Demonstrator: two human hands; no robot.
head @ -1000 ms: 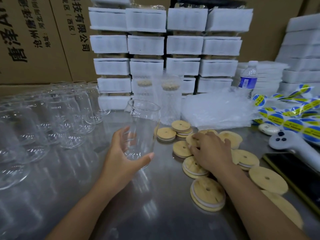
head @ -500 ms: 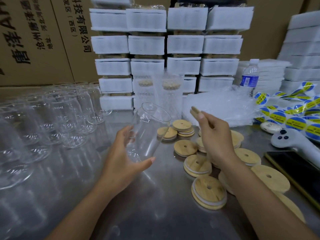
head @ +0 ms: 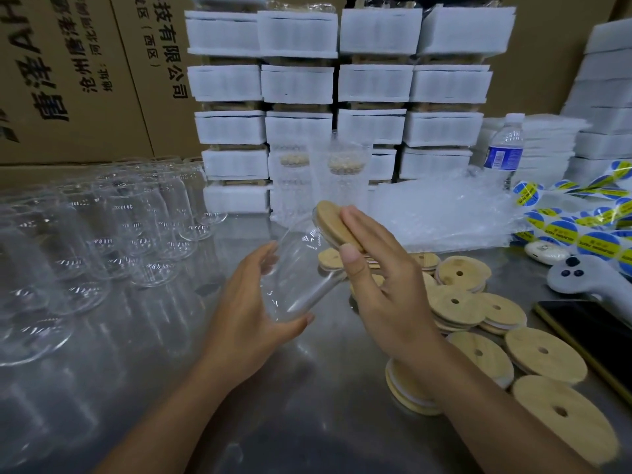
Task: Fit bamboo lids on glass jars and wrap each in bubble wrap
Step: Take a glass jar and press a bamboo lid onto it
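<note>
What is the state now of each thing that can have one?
glass jar: tilted, gripped by the left hand.
bamboo lid: against the jar's mouth, pressed by the right hand with flat fingers.
wrapped jars: upright, lidded.
water bottle: upright, capped.
phone: screen dark.

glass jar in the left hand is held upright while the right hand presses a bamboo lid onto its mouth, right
Not upright: the head view shows the glass jar in the left hand tilted toward the right. The right hand does press a bamboo lid onto its mouth.
</note>
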